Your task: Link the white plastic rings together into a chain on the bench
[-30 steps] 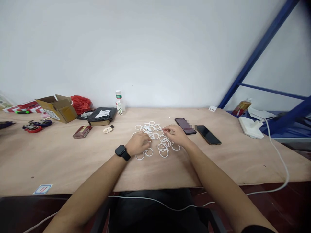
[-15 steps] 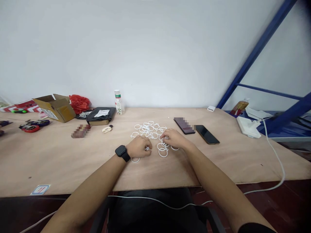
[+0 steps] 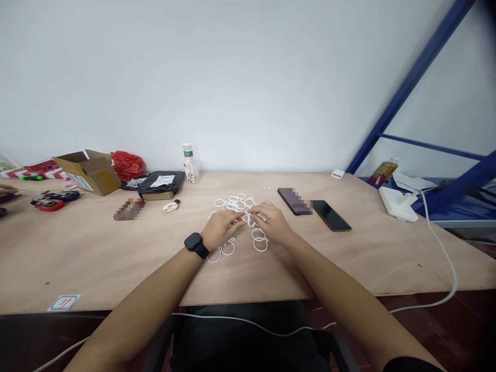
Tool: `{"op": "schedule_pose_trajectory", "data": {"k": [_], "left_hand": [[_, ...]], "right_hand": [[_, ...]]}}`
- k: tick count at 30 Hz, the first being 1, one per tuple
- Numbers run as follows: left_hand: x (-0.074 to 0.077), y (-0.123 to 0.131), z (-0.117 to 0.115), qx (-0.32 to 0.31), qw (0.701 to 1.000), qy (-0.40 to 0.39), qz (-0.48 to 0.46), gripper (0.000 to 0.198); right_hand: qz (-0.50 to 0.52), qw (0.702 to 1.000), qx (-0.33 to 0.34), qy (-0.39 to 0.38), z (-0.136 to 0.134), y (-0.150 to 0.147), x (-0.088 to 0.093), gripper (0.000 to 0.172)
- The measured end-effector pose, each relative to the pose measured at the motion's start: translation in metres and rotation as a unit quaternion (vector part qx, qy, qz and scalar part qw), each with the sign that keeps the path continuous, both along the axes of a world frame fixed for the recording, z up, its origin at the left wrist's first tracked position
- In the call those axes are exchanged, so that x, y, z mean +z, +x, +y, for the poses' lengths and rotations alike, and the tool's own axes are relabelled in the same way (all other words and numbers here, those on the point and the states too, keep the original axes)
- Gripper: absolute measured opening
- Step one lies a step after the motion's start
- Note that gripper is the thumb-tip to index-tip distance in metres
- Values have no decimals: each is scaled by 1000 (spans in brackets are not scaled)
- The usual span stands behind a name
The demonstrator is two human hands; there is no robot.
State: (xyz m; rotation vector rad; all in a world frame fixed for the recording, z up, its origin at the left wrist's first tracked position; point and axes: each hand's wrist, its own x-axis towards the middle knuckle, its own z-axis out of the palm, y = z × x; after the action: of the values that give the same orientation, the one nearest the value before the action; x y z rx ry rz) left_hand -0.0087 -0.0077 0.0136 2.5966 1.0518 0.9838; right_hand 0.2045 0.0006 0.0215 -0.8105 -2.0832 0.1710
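Fingers, right hand [image 3: 273, 223]: thumb and forefinger pinched together on one white ring [image 3: 250, 222]. Fingers, left hand [image 3: 221, 228]: extended to the same ring from the other side, tips close to the right ones; whether they are closed on it cannot be told. Position of ring: between the two hands, partly hidden by them, over the middle of the bench [image 3: 116, 248]. Black wristwatch [image 3: 196, 244], one, on left wrist. Loose rings [image 3: 232, 205], white, in an overlapping cluster just beyond the hands, exact count unclear; two more beside the left wrist, and an overlapping pair just below the right hand. Phones, two, lying side by side to the right: a dark one [image 3: 290, 199], partly pixelated, and a black-screened one [image 3: 331, 215] nearer the person. To the left: small cream-coloured object [image 3: 170, 207]; reddish-brown item [image 3: 129, 210], pixelated; black-wrapped parcel [image 3: 176, 182] with white label; clear bottle [image 3: 189, 168], white cap, upright near the wall; red plastic bag [image 3: 127, 165]; cardboard box [image 3: 101, 178], flaps open; red and dark-blue items [image 3: 52, 204], detail too small to read. Near left edge: card [image 3: 64, 303], blue border, red marks. Far right: white power strip [image 3: 397, 204], cable attached, before a blue metal frame [image 3: 416, 77].
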Motion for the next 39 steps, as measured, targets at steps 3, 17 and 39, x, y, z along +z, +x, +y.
{"op": "schedule_pose_trajectory", "data": {"k": [3,17,39], "left_hand": [[0,0,0,-12,999,32,-28,27],[4,0,-4,25,995,21,-94,24],[11,6,-13,-6,978,-127,-162,28]], "right_hand": [[1,999,40,15,-5,-10,-3,12],[48,995,56,-70,-9,-16,-1,9],[63,991,77,-89,-15,-12,2,14]]}}
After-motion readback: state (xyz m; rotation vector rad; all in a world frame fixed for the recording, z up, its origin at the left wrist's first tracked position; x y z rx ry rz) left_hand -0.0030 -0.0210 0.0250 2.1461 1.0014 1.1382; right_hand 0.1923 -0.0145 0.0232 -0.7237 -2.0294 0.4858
